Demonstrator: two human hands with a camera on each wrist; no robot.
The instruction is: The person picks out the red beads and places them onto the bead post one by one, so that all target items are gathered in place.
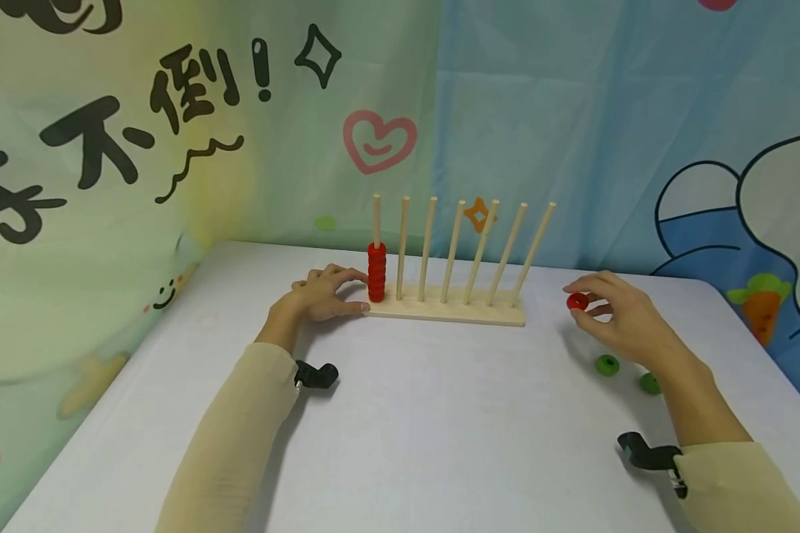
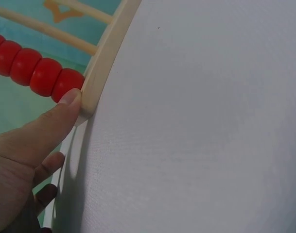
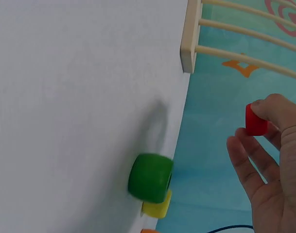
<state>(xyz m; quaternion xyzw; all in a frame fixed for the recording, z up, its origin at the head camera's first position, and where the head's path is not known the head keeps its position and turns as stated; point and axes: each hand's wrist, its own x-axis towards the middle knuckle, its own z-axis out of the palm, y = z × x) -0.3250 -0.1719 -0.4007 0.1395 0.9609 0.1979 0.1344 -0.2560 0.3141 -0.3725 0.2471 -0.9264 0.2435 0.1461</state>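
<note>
A wooden peg rack [image 1: 447,314] with several upright pegs stands toward the back of the table. Its leftmost peg carries a stack of red beads [image 1: 376,272]; the other pegs are bare. My left hand [image 1: 320,295] grips the left end of the base, thumb [image 2: 65,102] at the front by the lowest red bead and fingers partly hidden behind. Right of the rack, my right hand [image 1: 630,318] pinches a single red bead [image 1: 577,301] between thumb and fingertips, raised above the table. In the right wrist view this red bead [image 3: 256,120] is seen from its side.
Two green beads [image 1: 607,365] lie on the white table [image 1: 440,429] below the right hand, one partly covered by the wrist. The right wrist view also shows a yellow bead [image 3: 158,207] and an orange edge [image 3: 149,231]. A printed curtain [image 1: 520,111] hangs behind.
</note>
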